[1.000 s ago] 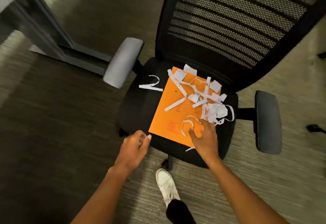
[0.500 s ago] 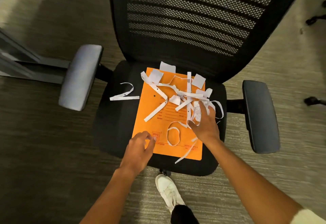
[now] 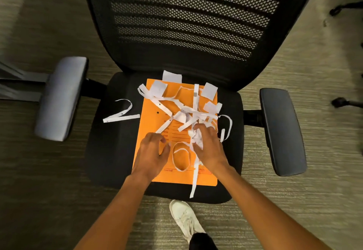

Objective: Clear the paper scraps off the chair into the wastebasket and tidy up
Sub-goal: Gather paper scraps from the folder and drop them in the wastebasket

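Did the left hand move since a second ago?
Yes. The left hand went from the chair seat's front edge forward onto the orange envelope, toward the backrest.

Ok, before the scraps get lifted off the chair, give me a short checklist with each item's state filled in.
1. Right hand has scraps: ok, its fingers curl round a crumpled wad.
2. Left hand has scraps: cannot tell, its fingers curl over the orange envelope but no paper shows in them.
3. All scraps gathered: not ok, strips and squares lie spread over the envelope.
4. Strays off the envelope: not ok, a curled strip lies on the bare seat to the left, and a long strip hangs past the envelope's front edge.
5. Wastebasket within reach: cannot tell, none is in view.
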### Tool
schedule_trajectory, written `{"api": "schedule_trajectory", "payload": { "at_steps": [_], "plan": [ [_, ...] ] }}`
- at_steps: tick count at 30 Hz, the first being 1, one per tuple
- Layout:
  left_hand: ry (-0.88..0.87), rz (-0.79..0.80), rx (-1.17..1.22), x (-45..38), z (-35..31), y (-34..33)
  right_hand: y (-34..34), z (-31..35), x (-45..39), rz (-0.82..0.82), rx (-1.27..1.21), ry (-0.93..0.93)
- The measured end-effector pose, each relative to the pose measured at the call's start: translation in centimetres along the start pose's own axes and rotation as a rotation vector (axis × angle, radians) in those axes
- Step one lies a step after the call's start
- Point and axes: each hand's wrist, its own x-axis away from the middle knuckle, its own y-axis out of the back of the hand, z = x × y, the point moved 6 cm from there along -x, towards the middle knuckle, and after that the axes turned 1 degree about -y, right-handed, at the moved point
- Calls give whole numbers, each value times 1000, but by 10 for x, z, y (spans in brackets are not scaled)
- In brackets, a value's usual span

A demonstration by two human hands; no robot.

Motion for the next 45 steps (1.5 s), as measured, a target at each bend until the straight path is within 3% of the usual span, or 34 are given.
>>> {"api": "schedule_trajectory", "payload": {
  "at_steps": [7,15,26,36,45],
  "plan": [
    [-20,8,-218,-48,-20,-9,10,-1,28,-105,-251,90],
    [-120,37,-396,-77,-39,-36,23,-20,36,-200,-337,70],
    [-110,-1,-219,-70,-29,-30,32,-33,21,-298,-299,-63],
    [-36,-70,-144,-42,3,8,-5,-13,-15,-143,88,-331],
    [-15,-85,-126,-15,30,25,-37,16,-25,-92,-40,-264]
  ]
}}
